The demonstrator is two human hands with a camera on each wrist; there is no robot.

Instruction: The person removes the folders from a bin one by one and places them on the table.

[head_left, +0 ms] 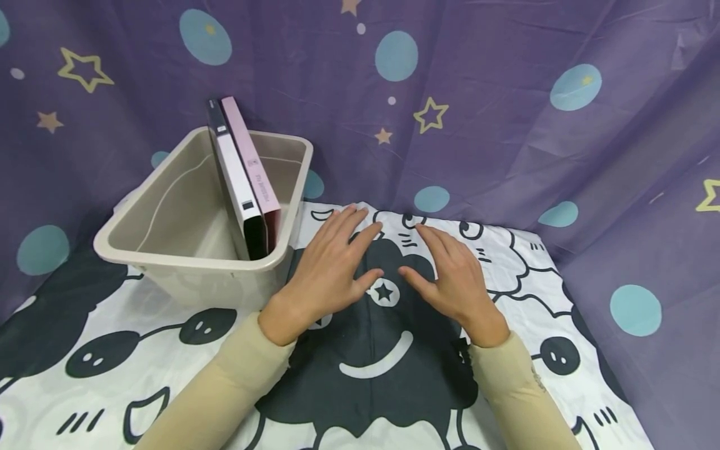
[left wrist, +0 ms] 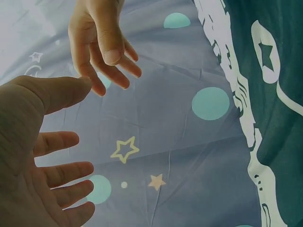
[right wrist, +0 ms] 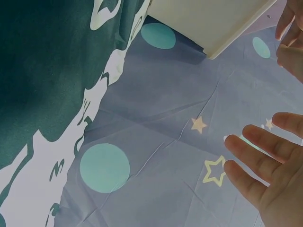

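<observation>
Both hands hover over the black cloud-shaped figure on the printed cloth (head_left: pixel 371 337), palms turned partly toward each other. My left hand (head_left: pixel 332 262) has its fingers extended and thumb apart, with nothing in it; it is just right of the beige bin (head_left: pixel 191 262). To the right, my right hand (head_left: pixel 455 275) is likewise empty, its fingers spread. Inside the bin two binders lean side by side: a black and white binder (head_left: pixel 233 169) and a pink binder (head_left: pixel 253 159). Their upper ends rise above the bin's far rim. In the left wrist view both empty hands appear.
A purple curtain (head_left: pixel 484 144) with stars and blue ovals hangs behind the cloth and along its right side. The bin stands at the back left, close to the curtain. Long beige sleeves (head_left: pixel 214 387) cover both forearms.
</observation>
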